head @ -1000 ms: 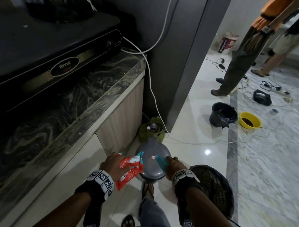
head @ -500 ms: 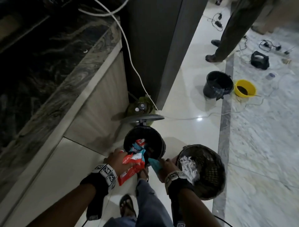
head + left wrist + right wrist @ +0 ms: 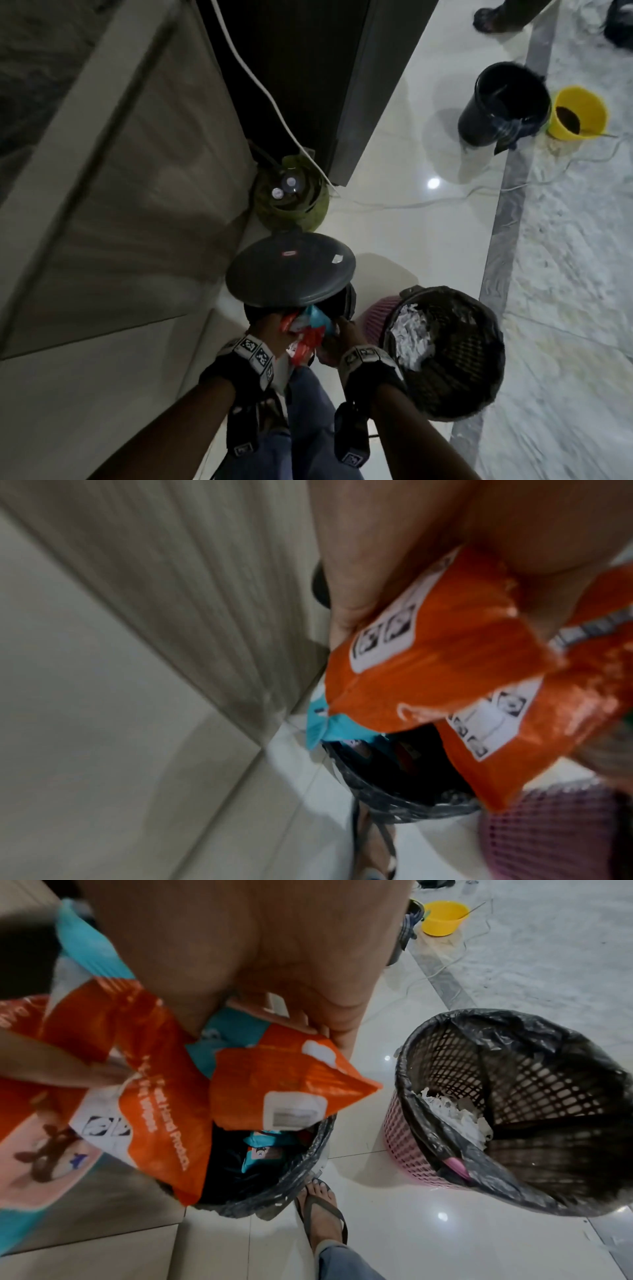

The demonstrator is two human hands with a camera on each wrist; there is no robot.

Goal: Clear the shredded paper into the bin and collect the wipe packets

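Observation:
My left hand (image 3: pixel 270 330) grips a bunch of orange wipe packets (image 3: pixel 303 342) just over the mouth of a black-lined pedal bin (image 3: pixel 337 303), whose grey lid (image 3: pixel 291 270) stands raised. My right hand (image 3: pixel 344 334) pinches a teal packet (image 3: pixel 318 317) and an orange packet (image 3: pixel 274 1085) over the same opening. More packets (image 3: pixel 267 1139) lie inside the bin (image 3: pixel 294 1177). The left wrist view shows the orange packets (image 3: pixel 445 656) held in my fingers (image 3: pixel 359 588). Shredded paper (image 3: pixel 407 339) lies in a pink mesh basket (image 3: pixel 455 383) with a black liner, to the right.
A cabinet front (image 3: pixel 147 205) stands close on the left, and a green gas cylinder (image 3: pixel 291 198) sits behind the bin. My sandalled foot (image 3: pixel 322 1204) is at the bin's base. A black bucket (image 3: pixel 503 106), a yellow bowl (image 3: pixel 575 113) and cables (image 3: pixel 411 205) are on the floor farther off.
The bin lid has swung up from shut. Both hands have carried the packets forward over the bin's mouth and drawn together. The view has tilted down.

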